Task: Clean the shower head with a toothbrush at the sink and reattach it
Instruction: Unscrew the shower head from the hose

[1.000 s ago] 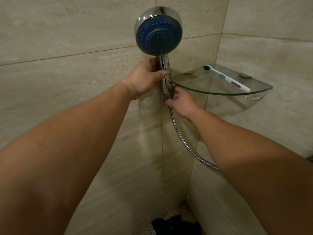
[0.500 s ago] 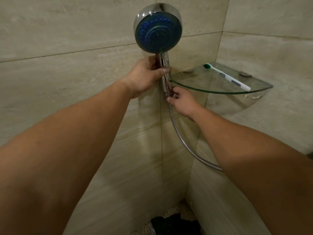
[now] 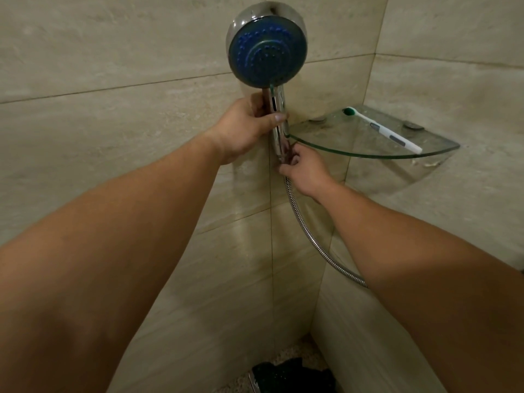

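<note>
The left hand (image 3: 241,131) grips the shower head (image 3: 268,49) handle to steady it, while just below the right hand (image 3: 304,170) pinches the hose (image 3: 309,234) nut (to turn it, I'd guess).

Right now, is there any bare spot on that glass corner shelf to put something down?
Yes. The clear glass corner shelf has bare glass along its curved front edge, left of the white toothbrush that lies diagonally across it. It is crowded at the shelf's left tip, where both hands work the chrome shower handle.
</note>
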{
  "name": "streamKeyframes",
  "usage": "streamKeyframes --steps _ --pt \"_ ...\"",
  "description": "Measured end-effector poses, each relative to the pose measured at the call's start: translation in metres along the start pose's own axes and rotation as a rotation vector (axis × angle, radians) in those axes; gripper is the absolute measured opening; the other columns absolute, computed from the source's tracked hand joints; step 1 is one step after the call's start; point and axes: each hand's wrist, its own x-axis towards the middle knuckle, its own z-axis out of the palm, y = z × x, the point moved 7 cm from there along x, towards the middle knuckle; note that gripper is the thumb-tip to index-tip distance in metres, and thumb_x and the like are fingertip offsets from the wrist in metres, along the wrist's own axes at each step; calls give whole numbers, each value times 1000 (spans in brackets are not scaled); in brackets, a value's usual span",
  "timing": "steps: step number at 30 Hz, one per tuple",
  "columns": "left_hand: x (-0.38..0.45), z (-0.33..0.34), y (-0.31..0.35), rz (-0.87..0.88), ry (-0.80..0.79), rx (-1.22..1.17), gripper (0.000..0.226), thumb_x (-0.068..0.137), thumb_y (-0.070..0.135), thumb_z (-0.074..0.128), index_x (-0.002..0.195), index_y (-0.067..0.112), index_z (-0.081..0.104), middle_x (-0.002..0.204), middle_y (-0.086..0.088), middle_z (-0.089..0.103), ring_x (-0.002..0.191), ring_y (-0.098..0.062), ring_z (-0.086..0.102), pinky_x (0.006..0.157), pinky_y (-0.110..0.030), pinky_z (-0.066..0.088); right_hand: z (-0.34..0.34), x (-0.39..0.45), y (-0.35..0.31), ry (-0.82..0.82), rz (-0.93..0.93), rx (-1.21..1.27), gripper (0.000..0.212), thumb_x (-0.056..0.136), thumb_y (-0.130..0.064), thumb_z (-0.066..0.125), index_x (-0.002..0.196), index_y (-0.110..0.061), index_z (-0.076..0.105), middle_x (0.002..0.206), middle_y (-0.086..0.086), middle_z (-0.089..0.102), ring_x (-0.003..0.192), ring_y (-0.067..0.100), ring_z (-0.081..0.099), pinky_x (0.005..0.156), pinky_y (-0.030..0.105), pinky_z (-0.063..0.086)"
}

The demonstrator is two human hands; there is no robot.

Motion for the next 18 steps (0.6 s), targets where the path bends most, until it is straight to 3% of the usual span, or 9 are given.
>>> streamKeyframes --steps 3,6,9,11,13,15,18 --pt "1 0 -1 -1 2 0 37 99 15 66 136 10 57 128 -4 71 123 -15 66 113 -43 49 2 0 3 -5 -10 3 14 88 -14 70 92 -24 61 77 -4 63 70 12 55 70 29 45" --pt "1 0 -1 1 5 -4 37 100 14 65 135 9 56 128 -4 71 122 -15 66 113 -42 50 -1 1 8 20 4 -31 20 88 -14 70 76 -23 57 62 -5 48 59 12 42 62 29 36" --pt "2 0 -1 1 4 -1 37 100 16 65 136 9 56 128 -4 71 122 -15 67 112 -42 50 0 0 3 22 22 -6 17 85 -12 73 92 -22 61 62 -5 54 56 10 47 57 26 38" --pt "2 0 -1 -4 8 -5 37 100 15 66 135 8 57 127 -5 71 122 -16 66 113 -43 49 3 -1 0 9 0 4 21 86 -14 72 102 -23 62 78 6 67 69 18 59 68 31 47" --pt "3 0 -2 -3 10 -14 39 99 14 66 136 5 57 127 -6 71 123 -18 66 114 -45 49 3 -1 2 2 -15 -10 14 88 -15 68 92 -26 60 82 11 66 73 21 57 71 33 47" --pt "3 0 -2 -6 10 -15 40 100 12 65 137 3 56 128 -8 70 123 -19 66 113 -43 49 1 1 7 2 -22 -35 18 90 -15 67 79 -26 57 72 5 56 67 16 49 65 31 40" --pt "3 0 -2 -1 5 -15 41 99 14 66 137 4 56 128 -8 70 122 -18 67 112 -44 50 0 3 9 7 6 -7 14 87 -14 71 86 -22 60 64 -3 50 61 13 45 64 29 38"
